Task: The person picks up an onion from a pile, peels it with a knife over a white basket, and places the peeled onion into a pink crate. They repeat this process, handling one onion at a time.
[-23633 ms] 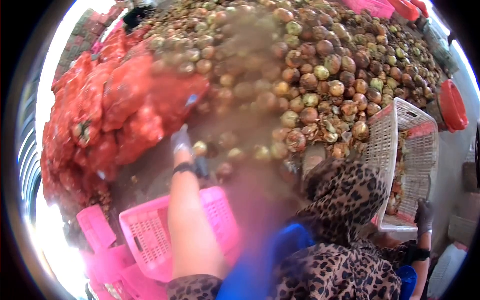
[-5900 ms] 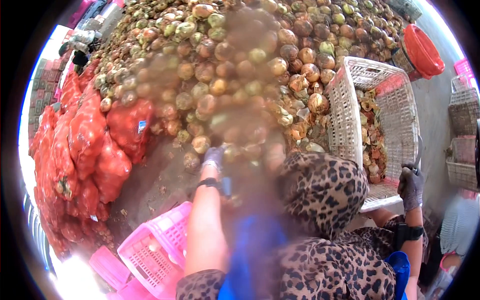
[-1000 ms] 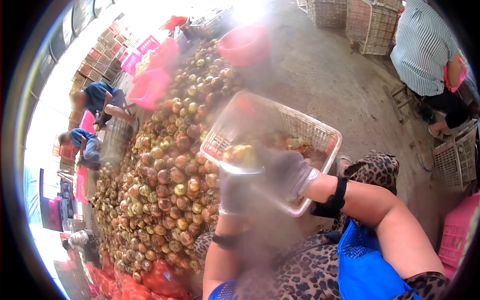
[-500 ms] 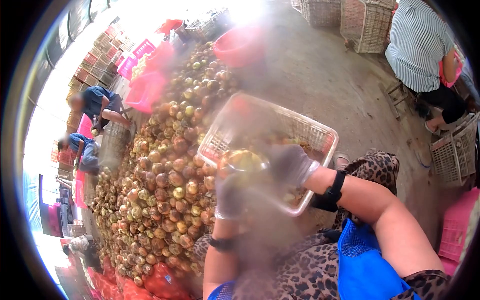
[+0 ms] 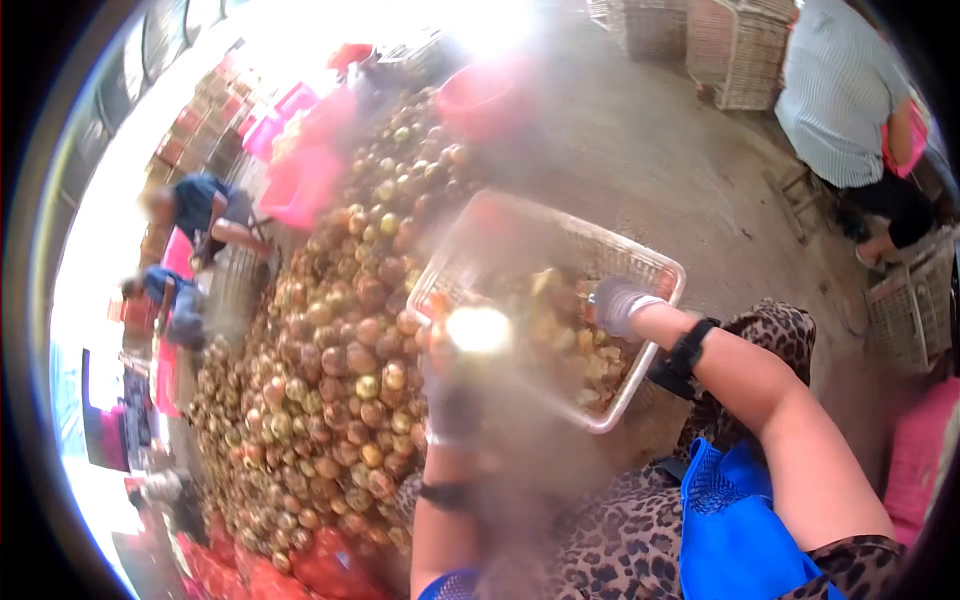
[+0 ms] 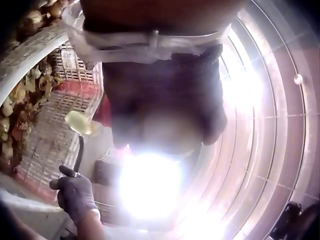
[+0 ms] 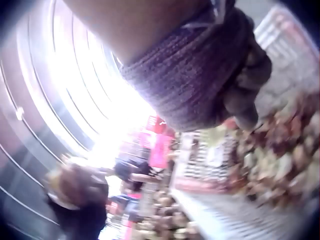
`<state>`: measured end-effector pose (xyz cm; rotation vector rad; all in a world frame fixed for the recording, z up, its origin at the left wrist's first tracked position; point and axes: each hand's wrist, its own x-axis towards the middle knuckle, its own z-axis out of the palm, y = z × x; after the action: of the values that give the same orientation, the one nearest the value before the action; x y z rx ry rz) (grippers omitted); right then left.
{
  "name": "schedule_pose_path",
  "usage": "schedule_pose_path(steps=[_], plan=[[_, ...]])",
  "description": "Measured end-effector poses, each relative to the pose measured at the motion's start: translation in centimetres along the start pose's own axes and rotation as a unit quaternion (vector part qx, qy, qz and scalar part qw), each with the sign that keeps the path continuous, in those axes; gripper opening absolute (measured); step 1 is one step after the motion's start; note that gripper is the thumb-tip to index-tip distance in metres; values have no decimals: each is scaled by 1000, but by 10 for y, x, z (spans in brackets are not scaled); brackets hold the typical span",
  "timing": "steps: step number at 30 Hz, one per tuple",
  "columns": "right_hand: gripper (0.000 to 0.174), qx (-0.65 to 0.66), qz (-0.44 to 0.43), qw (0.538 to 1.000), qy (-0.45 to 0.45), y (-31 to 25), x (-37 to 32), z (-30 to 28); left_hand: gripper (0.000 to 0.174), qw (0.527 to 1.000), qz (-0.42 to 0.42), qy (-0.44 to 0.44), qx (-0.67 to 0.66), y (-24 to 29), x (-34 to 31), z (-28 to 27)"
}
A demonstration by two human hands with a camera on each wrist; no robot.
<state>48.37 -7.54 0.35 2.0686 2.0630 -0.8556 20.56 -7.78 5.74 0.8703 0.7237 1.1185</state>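
Observation:
My gloved left hand (image 5: 455,400) holds an onion (image 7: 77,185) up at the near left rim of a white plastic crate (image 5: 560,225); in the head view glare blurs the onion. Over the crate's right part, my gloved right hand (image 5: 618,305) grips a knife (image 6: 80,150), its curved dark blade showing in the left wrist view. A pale onion scrap (image 6: 77,122) appears just past the blade tip. Peelings and onion skins (image 5: 590,365) lie in the crate.
A large heap of onions (image 5: 340,350) spreads left of the crate, with red net bags (image 5: 330,565) at its near end. Pink tubs (image 5: 300,185) stand beyond. Two people sit at the far left; another person (image 5: 840,100) sits at right near stacked crates (image 5: 740,55).
Earlier my left hand reached to the heap and the right held the knife beside the crate. In the last half second my right hand has moved right, away from the onion, over the crate.

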Motion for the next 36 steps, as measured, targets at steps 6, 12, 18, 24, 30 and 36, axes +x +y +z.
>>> schedule_pose_path(steps=[6,12,18,24,30,36], plan=[[26,-149,-305,852,399,-78,-62,-26,66,979,-36,20,202,-11,8,23],[22,625,-120,771,27,-84,-53,-46,63,994,-66,-60,65,9,12,40],[38,153,-221,929,253,-85,-73,-42,44,998,-7,-31,51,6,12,39],[39,129,-159,965,167,-82,-82,-49,56,994,-59,-23,-86,5,14,31],[42,91,-100,985,105,-63,-66,-25,66,949,-82,-59,-300,-2,39,-30],[53,149,-183,948,212,-90,-94,-56,67,939,-82,-72,-325,-3,30,-10]])
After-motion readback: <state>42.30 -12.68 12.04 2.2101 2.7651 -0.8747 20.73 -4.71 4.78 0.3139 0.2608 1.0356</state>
